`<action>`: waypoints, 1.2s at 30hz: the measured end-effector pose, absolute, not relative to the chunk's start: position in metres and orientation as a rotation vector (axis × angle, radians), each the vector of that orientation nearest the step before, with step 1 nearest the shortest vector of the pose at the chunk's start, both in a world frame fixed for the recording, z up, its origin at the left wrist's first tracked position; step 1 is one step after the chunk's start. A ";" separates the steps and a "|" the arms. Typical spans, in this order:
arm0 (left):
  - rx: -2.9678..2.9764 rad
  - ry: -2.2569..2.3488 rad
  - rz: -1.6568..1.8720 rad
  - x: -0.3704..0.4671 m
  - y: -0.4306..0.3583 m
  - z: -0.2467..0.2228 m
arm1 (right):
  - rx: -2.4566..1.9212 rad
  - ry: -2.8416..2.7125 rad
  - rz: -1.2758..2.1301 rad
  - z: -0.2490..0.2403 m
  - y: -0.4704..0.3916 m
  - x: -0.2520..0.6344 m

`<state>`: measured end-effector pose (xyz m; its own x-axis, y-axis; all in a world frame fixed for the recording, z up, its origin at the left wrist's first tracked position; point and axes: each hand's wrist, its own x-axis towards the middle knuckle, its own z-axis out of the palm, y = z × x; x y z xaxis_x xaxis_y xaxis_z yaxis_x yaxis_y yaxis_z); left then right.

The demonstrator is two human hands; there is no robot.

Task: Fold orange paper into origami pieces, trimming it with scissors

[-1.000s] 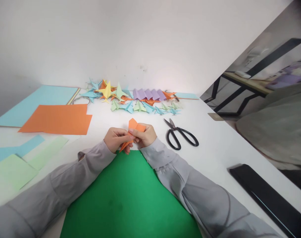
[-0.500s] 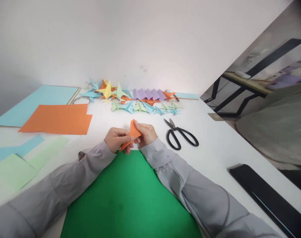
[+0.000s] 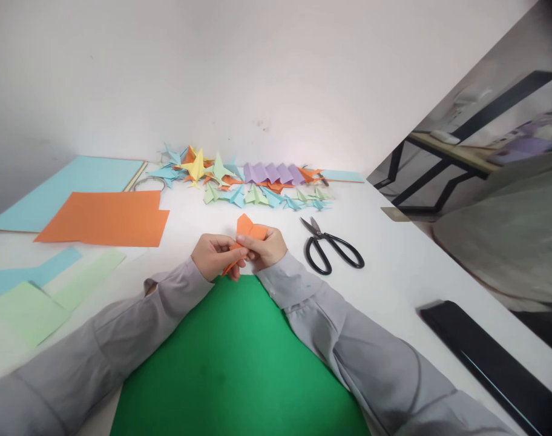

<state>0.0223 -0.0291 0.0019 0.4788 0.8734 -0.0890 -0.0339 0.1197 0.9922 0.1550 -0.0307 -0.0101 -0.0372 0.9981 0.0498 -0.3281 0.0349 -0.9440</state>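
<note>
A small piece of folded orange paper [image 3: 250,227] is held up between my two hands, above the far edge of a green sheet [image 3: 239,357]. My left hand [image 3: 212,254] pinches its lower left part, where a narrow pointed end sticks out below the fingers. With the thumb laid across its front, my right hand [image 3: 267,247] grips the right side. Two flaps of the paper show above the fingers, and the folds lower down are hidden. Black-handled scissors [image 3: 319,233] lie partly spread to the right of my right hand.
Folded paper figures, among them a yellow one [image 3: 195,166] and purple pieces [image 3: 273,174], line the wall. Orange sheets [image 3: 103,218], a light blue sheet [image 3: 98,172] and green pieces [image 3: 28,312] lie left. A long black object [image 3: 494,363] lies right. Beyond the table edge sits a person [image 3: 521,224].
The upper part of the orange paper has spread into two flaps. My right thumb has moved down and left across it, while my left hand stays nearly in place.
</note>
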 end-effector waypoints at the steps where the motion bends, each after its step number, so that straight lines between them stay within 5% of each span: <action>1: 1.275 0.835 0.785 0.022 -0.029 0.001 | -0.899 -0.990 1.346 -0.010 -0.030 0.155; 18: 1.255 0.809 0.743 0.022 -0.030 0.002 | -0.904 -0.893 1.395 -0.012 -0.029 0.154; 25: 1.077 0.903 1.021 0.023 -0.025 0.004 | -0.835 -0.748 1.434 -0.010 -0.023 0.157; 36: 0.682 0.744 1.035 0.015 -0.012 0.012 | -0.953 -1.237 1.284 -0.012 -0.039 0.154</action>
<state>0.0149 -0.0124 0.0120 0.3196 0.9228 -0.2151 -0.4981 0.3567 0.7904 0.1541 -0.0390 -0.0118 -0.1168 0.9857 0.1212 -0.1577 0.1020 -0.9822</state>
